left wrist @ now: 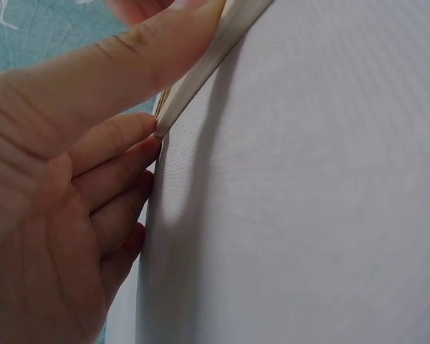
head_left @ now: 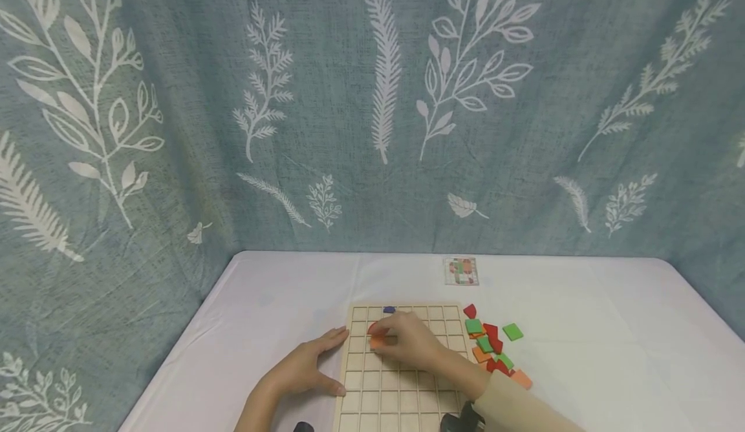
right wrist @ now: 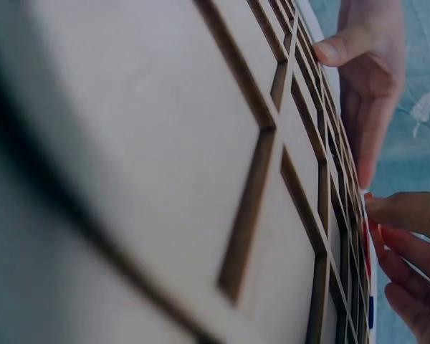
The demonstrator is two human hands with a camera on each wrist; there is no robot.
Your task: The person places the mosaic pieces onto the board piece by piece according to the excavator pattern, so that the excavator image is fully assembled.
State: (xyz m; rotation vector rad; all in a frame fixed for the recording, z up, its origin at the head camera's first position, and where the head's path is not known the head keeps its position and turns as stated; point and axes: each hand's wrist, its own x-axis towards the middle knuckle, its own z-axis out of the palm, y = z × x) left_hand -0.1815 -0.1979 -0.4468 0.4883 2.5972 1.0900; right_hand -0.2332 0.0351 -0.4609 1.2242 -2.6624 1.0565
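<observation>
Head view: soft, diffuse light, the white tabletop (head_left: 593, 328) pale, a faint shadow beneath the right forearm (head_left: 458, 371) on the grid board (head_left: 352, 401). Left wrist view: dimmer, greyish, one soft-edged shadow band, fine ripple lines across the tabletop. Right wrist view: cool, dim, nearest board surface blurred, lower-left corner dark and smeared.

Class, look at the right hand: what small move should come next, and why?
Probably, the right hand should settle the orange piece onto the grid board and let go: it holds that piece over the board, close to a red piece, while the left hand touches the board's edge.
</observation>
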